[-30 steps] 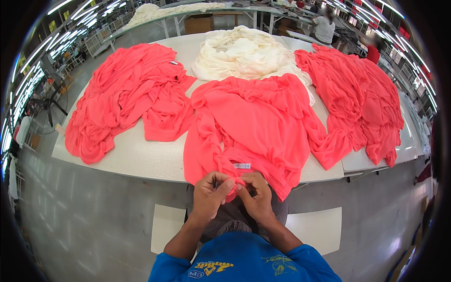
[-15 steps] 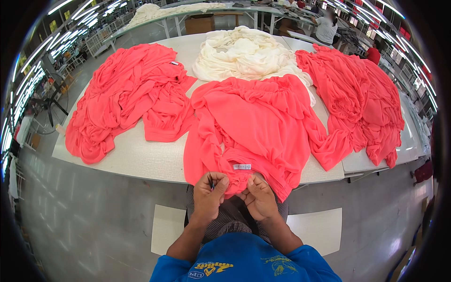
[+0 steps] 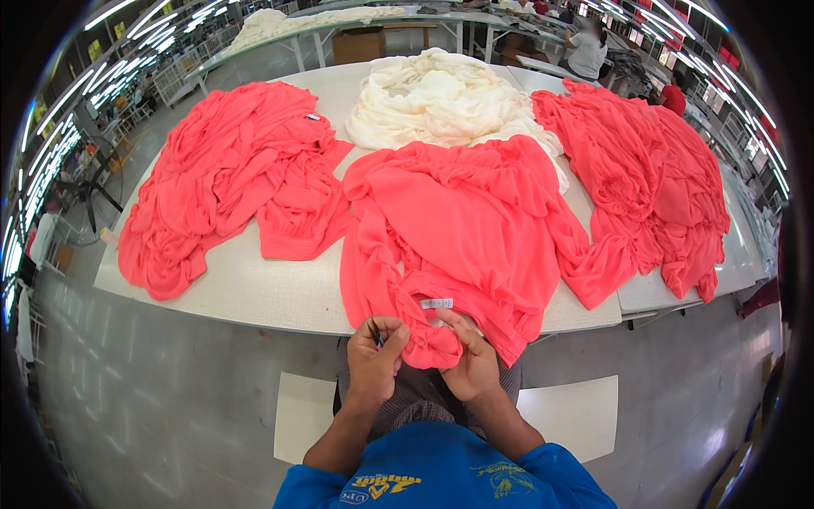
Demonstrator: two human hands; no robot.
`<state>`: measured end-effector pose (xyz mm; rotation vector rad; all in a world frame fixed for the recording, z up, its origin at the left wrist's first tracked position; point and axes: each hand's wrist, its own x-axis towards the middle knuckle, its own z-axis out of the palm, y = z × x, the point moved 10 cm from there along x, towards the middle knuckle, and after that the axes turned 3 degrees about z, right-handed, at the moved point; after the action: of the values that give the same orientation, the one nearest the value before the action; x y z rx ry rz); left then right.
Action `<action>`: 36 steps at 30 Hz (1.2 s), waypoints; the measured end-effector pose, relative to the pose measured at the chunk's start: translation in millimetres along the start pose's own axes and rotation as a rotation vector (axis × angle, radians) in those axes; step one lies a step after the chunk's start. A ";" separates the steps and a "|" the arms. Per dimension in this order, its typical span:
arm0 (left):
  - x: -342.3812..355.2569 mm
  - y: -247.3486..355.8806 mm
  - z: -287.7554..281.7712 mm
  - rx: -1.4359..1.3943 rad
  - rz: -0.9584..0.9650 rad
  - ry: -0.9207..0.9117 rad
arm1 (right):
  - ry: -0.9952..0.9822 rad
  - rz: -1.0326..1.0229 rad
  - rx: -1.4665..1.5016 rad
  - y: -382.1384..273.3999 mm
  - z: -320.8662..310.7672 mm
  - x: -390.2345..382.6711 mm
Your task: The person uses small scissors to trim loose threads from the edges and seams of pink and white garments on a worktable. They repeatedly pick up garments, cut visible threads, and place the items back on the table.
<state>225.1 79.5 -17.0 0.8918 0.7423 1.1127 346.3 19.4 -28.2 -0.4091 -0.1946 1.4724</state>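
Observation:
A coral garment [image 3: 483, 229] of thin, gathered cloth lies before me, its near end hanging over the table's front edge. A white label [image 3: 437, 304] shows inside its opening. My left hand [image 3: 373, 369] is closed at the left of the near edge, pinching cloth between thumb and fingers. Dark, pointed blades, seemingly thread snips [image 3: 375, 332], stick up from that same hand; their handle is mostly hidden. On the other side of the bunched edge, my right hand [image 3: 471, 365] holds the cloth, thumb on top and fingers partly hidden under it.
Coral garments are heaped at the left [image 3: 225, 187] and the right [image 3: 653, 178] of the pale table [image 3: 297, 297]. A cream cloth pile [image 3: 441, 97] sits behind my garment. Farther back, a person in a white top [image 3: 587, 55] is near another table. A standing fan [image 3: 89, 187] is at the left.
My right hand has turned and opened its grip wider, now cupping the bunched edge, which has rolled into a thicker fold. The blades in my left hand show more clearly.

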 end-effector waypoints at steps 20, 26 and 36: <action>-9.7 28.7 -49.8 0.106 0.193 0.050 | -0.012 -0.797 -1.509 -59.1 47.4 -18.3; 12.4 63.1 -97.1 0.029 0.315 0.244 | 0.011 -0.919 -1.855 -78.2 56.3 19.4; 122.0 98.1 -187.7 0.102 0.489 0.401 | 0.229 -0.441 -1.185 -96.0 -44.6 65.4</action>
<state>56.5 256.2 -24.1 0.9764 0.9409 1.7328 458.0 73.0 -40.2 -1.3754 -0.9190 0.7292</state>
